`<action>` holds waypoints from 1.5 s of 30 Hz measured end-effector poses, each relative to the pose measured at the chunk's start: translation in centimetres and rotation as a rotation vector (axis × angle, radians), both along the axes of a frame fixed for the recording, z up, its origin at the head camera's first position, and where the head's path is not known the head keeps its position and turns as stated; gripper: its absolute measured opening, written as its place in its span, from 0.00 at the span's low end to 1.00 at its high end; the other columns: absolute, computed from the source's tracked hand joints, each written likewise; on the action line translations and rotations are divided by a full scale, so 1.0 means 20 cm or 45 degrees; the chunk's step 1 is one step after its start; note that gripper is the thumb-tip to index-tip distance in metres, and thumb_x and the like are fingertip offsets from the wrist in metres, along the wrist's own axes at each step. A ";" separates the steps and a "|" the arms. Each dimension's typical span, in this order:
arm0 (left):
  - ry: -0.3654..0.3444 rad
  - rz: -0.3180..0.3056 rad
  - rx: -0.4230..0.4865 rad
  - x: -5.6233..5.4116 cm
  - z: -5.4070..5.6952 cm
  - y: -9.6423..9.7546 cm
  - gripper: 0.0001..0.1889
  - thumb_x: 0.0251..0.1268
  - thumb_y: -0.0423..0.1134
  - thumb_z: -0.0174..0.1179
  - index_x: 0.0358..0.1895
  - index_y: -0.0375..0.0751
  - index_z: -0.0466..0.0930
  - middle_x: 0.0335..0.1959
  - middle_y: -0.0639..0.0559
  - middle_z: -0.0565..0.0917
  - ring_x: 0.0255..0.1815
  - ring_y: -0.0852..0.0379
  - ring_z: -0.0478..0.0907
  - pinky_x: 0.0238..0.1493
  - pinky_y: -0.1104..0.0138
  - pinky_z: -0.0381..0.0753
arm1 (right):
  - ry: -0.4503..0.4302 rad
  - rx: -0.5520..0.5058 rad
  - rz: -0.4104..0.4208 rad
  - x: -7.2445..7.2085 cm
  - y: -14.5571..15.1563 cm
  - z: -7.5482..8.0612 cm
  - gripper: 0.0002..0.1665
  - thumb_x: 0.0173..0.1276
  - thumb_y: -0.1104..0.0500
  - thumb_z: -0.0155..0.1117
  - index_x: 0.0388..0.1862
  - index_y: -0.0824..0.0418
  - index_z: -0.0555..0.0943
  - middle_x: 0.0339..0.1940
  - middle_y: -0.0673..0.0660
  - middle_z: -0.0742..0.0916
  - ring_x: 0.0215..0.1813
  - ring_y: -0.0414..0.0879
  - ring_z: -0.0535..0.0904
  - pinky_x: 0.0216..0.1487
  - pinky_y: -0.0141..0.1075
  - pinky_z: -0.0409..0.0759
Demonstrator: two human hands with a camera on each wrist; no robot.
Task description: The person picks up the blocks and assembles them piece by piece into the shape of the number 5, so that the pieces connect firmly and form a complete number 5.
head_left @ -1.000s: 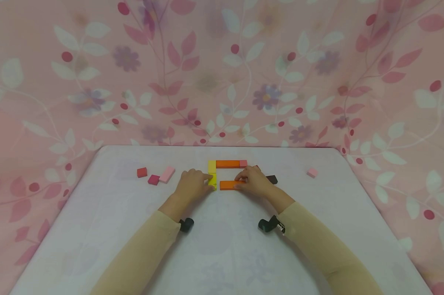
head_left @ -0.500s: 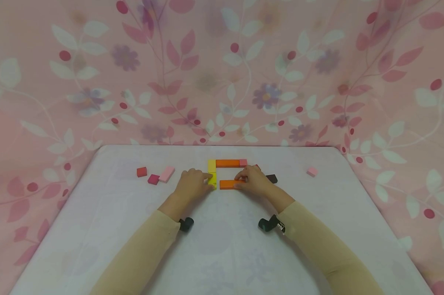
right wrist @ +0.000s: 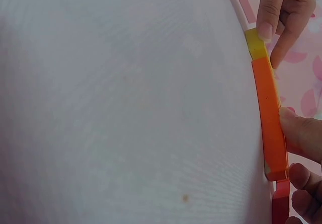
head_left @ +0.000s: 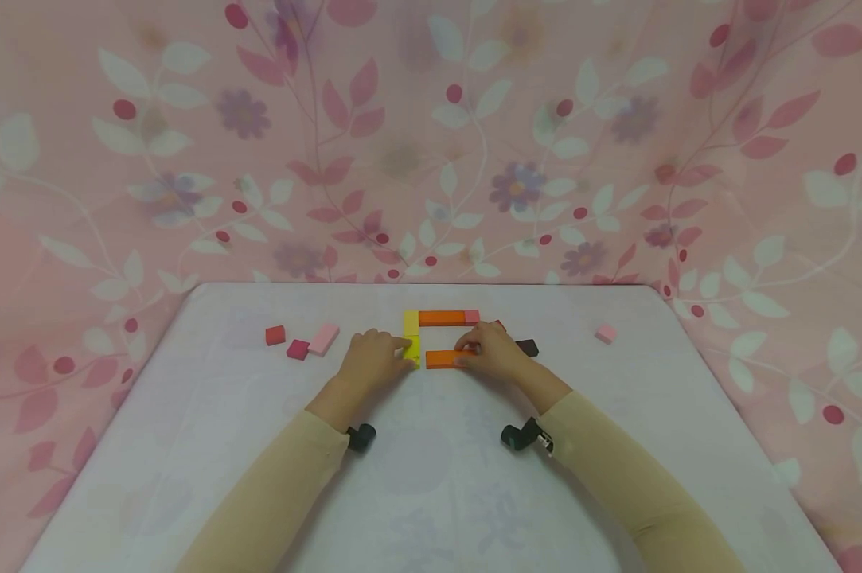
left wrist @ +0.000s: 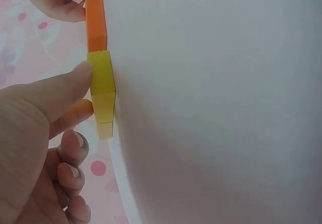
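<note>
In the head view my left hand is at a yellow block, thumb at its near end and index finger at its left side, pinching it. A paler yellow block lies right behind it. My right hand pinches the left part of a long orange block between thumb and index finger, its right end hidden by the hand. A narrow gap shows between the yellow and the held orange block. Along the back, another orange block runs from the paler yellow block to a small pink block.
Left on the white table lie a red block, a crimson block and a long pink block. Beside the right hand are a dark block and a partly hidden red block. Farther right is a pink block.
</note>
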State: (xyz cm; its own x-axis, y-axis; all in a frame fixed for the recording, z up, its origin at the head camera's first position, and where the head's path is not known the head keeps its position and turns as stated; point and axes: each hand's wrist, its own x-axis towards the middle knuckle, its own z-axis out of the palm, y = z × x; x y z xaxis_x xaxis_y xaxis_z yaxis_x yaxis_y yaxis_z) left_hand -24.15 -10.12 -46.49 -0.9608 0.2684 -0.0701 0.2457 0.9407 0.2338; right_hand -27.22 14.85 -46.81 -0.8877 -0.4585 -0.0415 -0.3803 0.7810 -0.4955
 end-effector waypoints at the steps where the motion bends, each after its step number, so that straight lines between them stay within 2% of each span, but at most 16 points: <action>1: 0.000 0.000 0.000 0.00 0.00 0.00 0.25 0.63 0.57 0.67 0.62 0.54 0.83 0.50 0.49 0.86 0.44 0.51 0.73 0.51 0.57 0.69 | 0.001 -0.002 0.000 0.00 0.00 0.00 0.13 0.64 0.48 0.74 0.44 0.51 0.88 0.37 0.51 0.80 0.43 0.48 0.71 0.44 0.39 0.69; 13: -0.027 0.023 -0.026 0.01 0.01 0.01 0.24 0.64 0.56 0.66 0.63 0.57 0.82 0.54 0.50 0.86 0.44 0.50 0.73 0.51 0.57 0.69 | 0.017 -0.009 0.012 0.00 0.01 -0.01 0.13 0.64 0.49 0.74 0.44 0.52 0.88 0.38 0.52 0.80 0.41 0.47 0.71 0.44 0.39 0.70; 30: -0.025 0.009 -0.044 0.02 0.04 0.01 0.25 0.65 0.56 0.66 0.63 0.56 0.82 0.54 0.50 0.86 0.45 0.50 0.74 0.51 0.57 0.69 | -0.015 -0.035 0.011 0.00 0.01 0.00 0.12 0.65 0.50 0.74 0.45 0.52 0.88 0.37 0.51 0.80 0.40 0.47 0.71 0.42 0.38 0.71; 36: -0.017 0.008 -0.056 0.02 0.03 0.01 0.25 0.65 0.56 0.66 0.63 0.55 0.82 0.55 0.50 0.85 0.46 0.50 0.74 0.51 0.57 0.69 | 0.004 -0.045 0.016 0.00 0.01 0.00 0.12 0.64 0.50 0.74 0.44 0.52 0.89 0.36 0.52 0.79 0.39 0.47 0.71 0.41 0.38 0.70; 39: -0.025 0.008 -0.034 0.01 0.02 0.01 0.25 0.65 0.56 0.65 0.64 0.54 0.81 0.56 0.49 0.85 0.48 0.49 0.74 0.53 0.56 0.70 | 0.007 -0.051 0.024 0.00 0.01 0.00 0.12 0.64 0.51 0.74 0.44 0.52 0.89 0.36 0.52 0.79 0.39 0.47 0.71 0.41 0.38 0.70; 45: -0.068 0.050 0.106 -0.02 0.02 -0.01 0.26 0.68 0.56 0.63 0.67 0.55 0.79 0.59 0.48 0.82 0.57 0.46 0.73 0.63 0.50 0.67 | -0.007 -0.057 0.035 0.00 0.01 0.00 0.13 0.64 0.50 0.74 0.44 0.52 0.89 0.36 0.51 0.79 0.39 0.46 0.71 0.41 0.37 0.70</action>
State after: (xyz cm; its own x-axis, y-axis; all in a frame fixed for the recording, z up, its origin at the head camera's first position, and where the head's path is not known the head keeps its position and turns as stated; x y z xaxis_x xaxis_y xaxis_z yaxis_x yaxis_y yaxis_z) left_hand -24.54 -10.39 -46.11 -0.9662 0.2374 -0.1006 0.1940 0.9263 0.3231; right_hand -27.25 15.07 -46.82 -0.8745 -0.4844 -0.0253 -0.3985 0.7471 -0.5320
